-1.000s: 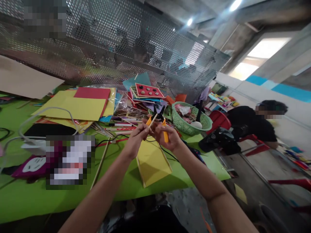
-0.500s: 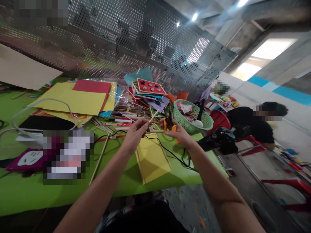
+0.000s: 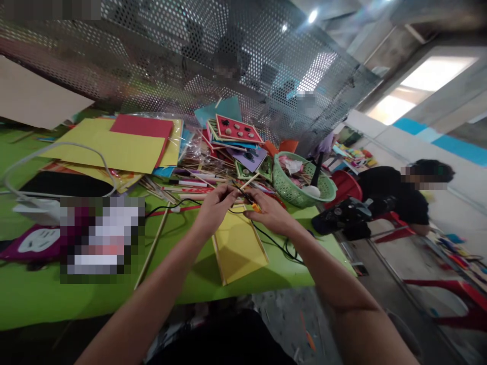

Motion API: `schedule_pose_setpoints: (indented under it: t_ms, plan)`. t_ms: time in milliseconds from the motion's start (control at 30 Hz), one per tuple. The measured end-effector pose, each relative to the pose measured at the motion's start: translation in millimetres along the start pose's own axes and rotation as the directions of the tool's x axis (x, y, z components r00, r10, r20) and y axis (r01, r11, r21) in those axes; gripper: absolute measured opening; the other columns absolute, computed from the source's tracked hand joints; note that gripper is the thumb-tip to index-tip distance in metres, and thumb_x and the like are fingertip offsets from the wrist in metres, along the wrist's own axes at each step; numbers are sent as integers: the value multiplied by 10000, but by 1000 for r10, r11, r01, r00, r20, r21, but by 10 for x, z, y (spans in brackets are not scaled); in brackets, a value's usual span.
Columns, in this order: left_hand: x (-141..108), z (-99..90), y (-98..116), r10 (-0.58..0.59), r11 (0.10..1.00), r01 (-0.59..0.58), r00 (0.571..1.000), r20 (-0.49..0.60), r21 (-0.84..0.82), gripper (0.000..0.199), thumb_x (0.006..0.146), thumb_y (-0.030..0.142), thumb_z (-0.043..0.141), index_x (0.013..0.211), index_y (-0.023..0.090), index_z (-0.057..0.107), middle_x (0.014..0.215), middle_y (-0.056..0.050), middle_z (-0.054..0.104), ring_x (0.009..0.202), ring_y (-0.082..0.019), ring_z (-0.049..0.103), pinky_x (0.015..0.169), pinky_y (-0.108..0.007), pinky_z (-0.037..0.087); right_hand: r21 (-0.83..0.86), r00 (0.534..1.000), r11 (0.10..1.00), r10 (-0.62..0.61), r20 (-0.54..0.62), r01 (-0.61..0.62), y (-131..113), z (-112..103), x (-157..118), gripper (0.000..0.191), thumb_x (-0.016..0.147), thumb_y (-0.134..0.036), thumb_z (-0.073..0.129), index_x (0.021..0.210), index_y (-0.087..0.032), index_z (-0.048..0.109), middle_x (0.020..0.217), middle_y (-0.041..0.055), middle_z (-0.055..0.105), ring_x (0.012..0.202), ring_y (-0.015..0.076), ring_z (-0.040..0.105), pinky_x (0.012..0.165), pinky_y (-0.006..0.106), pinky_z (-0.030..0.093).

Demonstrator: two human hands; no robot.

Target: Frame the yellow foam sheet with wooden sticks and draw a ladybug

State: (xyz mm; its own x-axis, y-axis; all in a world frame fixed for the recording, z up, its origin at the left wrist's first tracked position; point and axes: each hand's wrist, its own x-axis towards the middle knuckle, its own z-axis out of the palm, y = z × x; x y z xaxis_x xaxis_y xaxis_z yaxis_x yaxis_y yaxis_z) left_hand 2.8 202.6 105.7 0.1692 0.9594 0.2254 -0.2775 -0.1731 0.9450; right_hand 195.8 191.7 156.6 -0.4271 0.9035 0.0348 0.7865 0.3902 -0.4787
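Note:
Above the far end of a yellow card point(image 3: 241, 248) with thin sticks along its edges, my left hand point(image 3: 216, 205) pinches a thin wooden stick point(image 3: 250, 181). My right hand point(image 3: 268, 210) is closed round a cutting tool with orange handles point(image 3: 256, 207). The tool's dark jaws point toward my left fingertips and meet the stick there. Its exact bite is too small to make out. A black cable point(image 3: 274, 243) runs behind the hands and over the green table point(image 3: 182, 289).
A green basket point(image 3: 302, 195) stands right of a pile of framed cards point(image 3: 238, 129). Yellow sheets point(image 3: 110, 147), a black tablet-like panel point(image 3: 68, 185) and a purple pouch point(image 3: 38, 243) lie left. A person in black point(image 3: 393, 190) sits at the right.
My right hand has moved left, bringing the orange-handled tool from beside the stick up to my left fingertips. The whole view has shifted slightly.

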Motion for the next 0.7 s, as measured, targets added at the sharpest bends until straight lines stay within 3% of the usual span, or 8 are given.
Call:
schedule_pose_setpoints:
  t_ms: [367, 533, 700]
  plan:
    - [19, 5, -38, -14, 992, 18, 999, -34, 128, 163, 917, 304, 607, 814, 186, 650, 758, 18, 625, 750, -153, 544, 729, -279, 402, -32, 999, 999, 17, 32, -16, -3, 28, 57, 582, 881, -338, 644, 1422, -132, 582, 1441, 208, 663, 1329, 359, 636, 1161, 540, 455]
    - [18, 8, -31, -21, 988, 27, 999, -37, 153, 173, 911, 284, 609, 767, 190, 632, 720, 26, 593, 725, -154, 522, 701, -284, 383, -33, 999, 999, 18, 42, -17, 8, 30, 46, 557, 883, -332, 641, 1405, -147, 583, 1391, 195, 684, 1200, 336, 682, 1103, 527, 481]
    - [18, 8, -55, -21, 985, 27, 999, -39, 170, 172, 921, 295, 607, 789, 190, 645, 737, 17, 617, 740, -162, 539, 713, -288, 395, -22, 999, 999, 27, 23, -26, -15, 40, 55, 424, 890, -311, 613, 1286, -162, 642, 1216, 147, 751, 1078, 308, 697, 1021, 468, 502]
